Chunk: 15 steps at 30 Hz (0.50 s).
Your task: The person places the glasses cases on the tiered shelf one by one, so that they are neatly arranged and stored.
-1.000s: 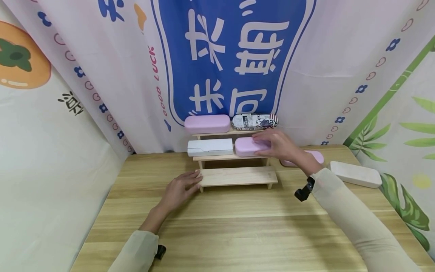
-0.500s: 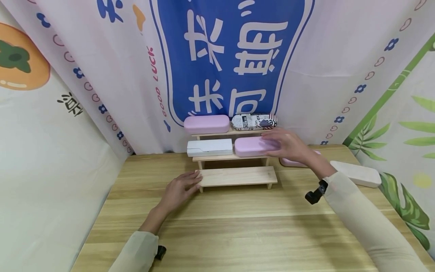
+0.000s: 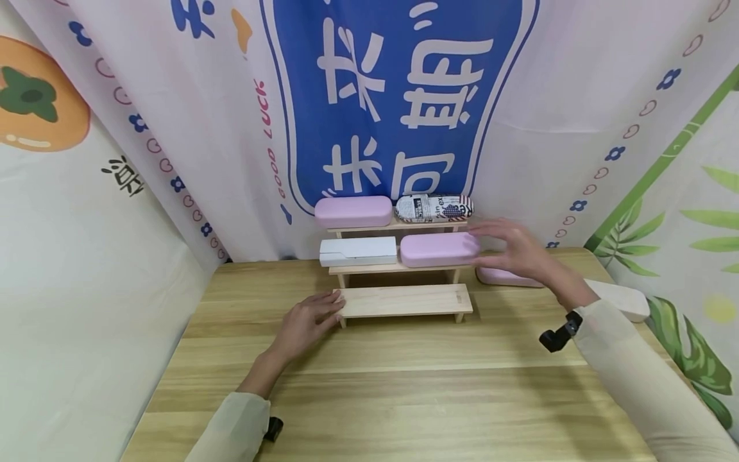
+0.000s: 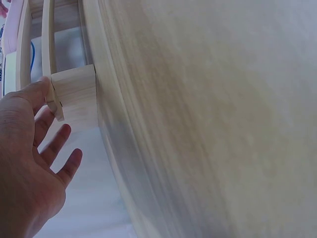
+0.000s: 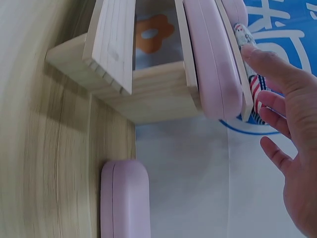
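A stepped wooden display rack [image 3: 404, 300] stands against the back curtain. My left hand [image 3: 306, 327] grips the left end of its lowest shelf, thumb and a finger at the board [image 4: 48, 64] in the left wrist view. On the middle shelf, a pink glasses case [image 3: 439, 249] lies beside a white glasses case [image 3: 358, 251]. My right hand [image 3: 519, 251] is at the right end of that pink case, fingers spread and holding nothing. The top shelf bears another pink glasses case [image 3: 353, 212] and a newspaper-print glasses case [image 3: 434, 208].
Right of the rack, a pink glasses case [image 3: 508, 277] lies on the wooden table [image 3: 369, 391], partly behind my right arm. A white case [image 3: 620, 300] lies farther right, partly covered by the sleeve. A printed curtain [image 3: 519, 160] hangs close behind the rack.
My right hand has let go of the middle-shelf pink glasses case and drawn away to the right. The case stays on the shelf. My left hand has kept its place.
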Motion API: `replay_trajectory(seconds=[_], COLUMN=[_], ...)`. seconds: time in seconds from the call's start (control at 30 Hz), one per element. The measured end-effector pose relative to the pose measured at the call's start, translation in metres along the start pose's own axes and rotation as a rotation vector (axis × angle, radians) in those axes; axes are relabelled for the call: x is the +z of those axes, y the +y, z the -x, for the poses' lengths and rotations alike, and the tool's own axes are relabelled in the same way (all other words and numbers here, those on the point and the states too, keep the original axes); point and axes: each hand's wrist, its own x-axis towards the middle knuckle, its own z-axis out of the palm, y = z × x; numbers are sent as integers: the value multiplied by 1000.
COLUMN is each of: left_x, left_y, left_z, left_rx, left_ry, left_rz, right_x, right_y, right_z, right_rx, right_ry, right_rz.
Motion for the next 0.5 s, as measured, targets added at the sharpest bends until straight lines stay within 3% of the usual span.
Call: replay_trajectory(seconds=[0.5], left_x=[0], left_y=[-1], left_z=[-1], left_rx=[19], left_ry=[6], left_rz=[-10], right_x=[-19], right_y=[9], right_z=[28], right_rx=[179], right_ry=[-14], right_rz=[42])
